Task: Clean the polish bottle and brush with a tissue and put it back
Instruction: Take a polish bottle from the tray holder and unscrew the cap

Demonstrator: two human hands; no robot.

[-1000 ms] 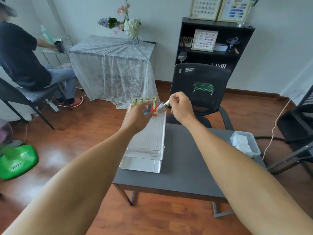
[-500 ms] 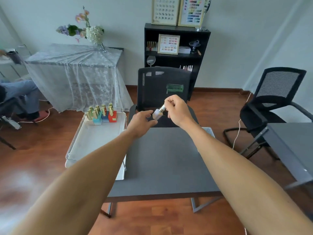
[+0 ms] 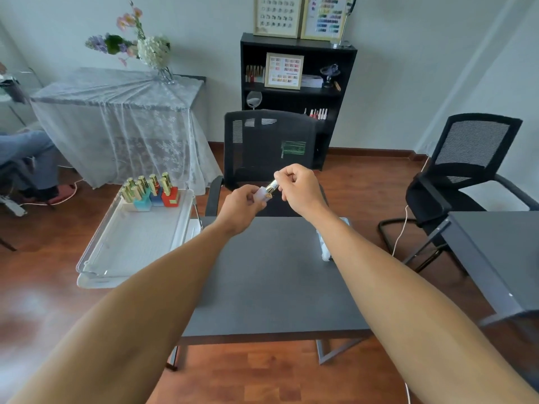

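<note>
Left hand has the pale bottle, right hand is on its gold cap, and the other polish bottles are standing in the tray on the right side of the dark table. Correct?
Not quite. In the head view the tray with the other polish bottles is on the left side of the dark table, not the right. The left hand does hold the pale bottle, and the right hand is on its gold cap.

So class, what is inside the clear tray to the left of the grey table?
At the tray's far end stand gold-capped polish bottles on teal, blue and red bases. The rest of it shows bare. The bottles hide what lies behind them.
</note>
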